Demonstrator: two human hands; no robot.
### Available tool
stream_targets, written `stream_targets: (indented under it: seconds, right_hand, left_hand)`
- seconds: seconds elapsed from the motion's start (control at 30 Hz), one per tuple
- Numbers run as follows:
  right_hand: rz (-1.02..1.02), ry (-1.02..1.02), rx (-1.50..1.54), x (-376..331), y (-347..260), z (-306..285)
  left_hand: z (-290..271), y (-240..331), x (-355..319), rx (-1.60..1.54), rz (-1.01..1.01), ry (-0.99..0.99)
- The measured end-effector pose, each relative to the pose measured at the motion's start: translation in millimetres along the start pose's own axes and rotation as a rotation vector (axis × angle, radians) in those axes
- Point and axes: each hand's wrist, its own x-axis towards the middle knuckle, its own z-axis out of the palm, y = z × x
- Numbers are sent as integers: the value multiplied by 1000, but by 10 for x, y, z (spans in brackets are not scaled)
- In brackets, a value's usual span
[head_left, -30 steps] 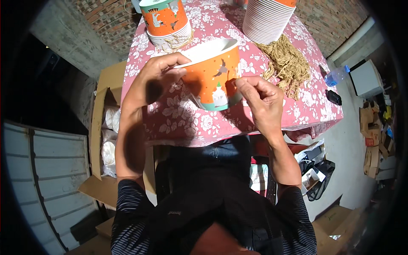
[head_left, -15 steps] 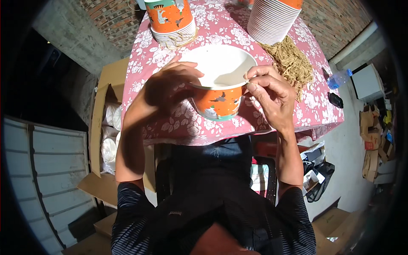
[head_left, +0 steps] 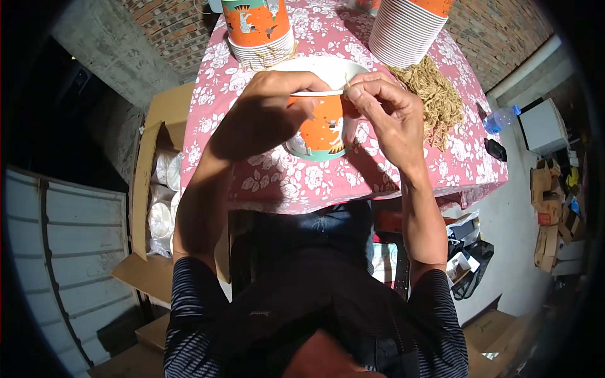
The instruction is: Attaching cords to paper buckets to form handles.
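An orange paper bucket (head_left: 324,126) with a green base band and white inside stands on the table in front of me, tilted toward me. My left hand (head_left: 268,104), mostly in shadow, grips its rim, fingers inside and thumb on the outer wall. At the rim's right side my right hand (head_left: 391,113) pinches a thin tan cord (head_left: 347,80); a short end sticks up over the rim. Whether the cord passes through the wall is hidden by the fingers. A heap of tan cords (head_left: 435,97) lies just beyond my right hand.
A pink floral tablecloth (head_left: 296,183) covers the table. Nested buckets stand in a left stack (head_left: 261,28), cords around its base, and a tall right stack (head_left: 406,34). A cardboard box (head_left: 146,189) with white bagged things sits left. A plastic bottle (head_left: 502,118) and a black object (head_left: 496,149) are right.
The bucket has turned and tipped toward me. My left hand has moved from beside the rim to gripping it, and my right hand has shifted left and away from me with the cord.
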Motion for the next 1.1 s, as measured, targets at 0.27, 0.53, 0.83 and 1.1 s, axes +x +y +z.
stream_targets:
  seconds: [0.27,0.53,0.83,1.1]
  right_hand:
    - [-43,2,-90,121,22,58]
    - [-40,47,-69,8,81,28]
    - [-7,54,-16,26,53,10]
    - [5,96,40,-91,13,75]
  left_hand:
    - [4,-22,3,27,-193,49]
    - [69,-4,-24,-171,-233,32]
    - [66,-117,-32,188,-7,-21]
    - [-30,-216,-39,-109,-82,-65]
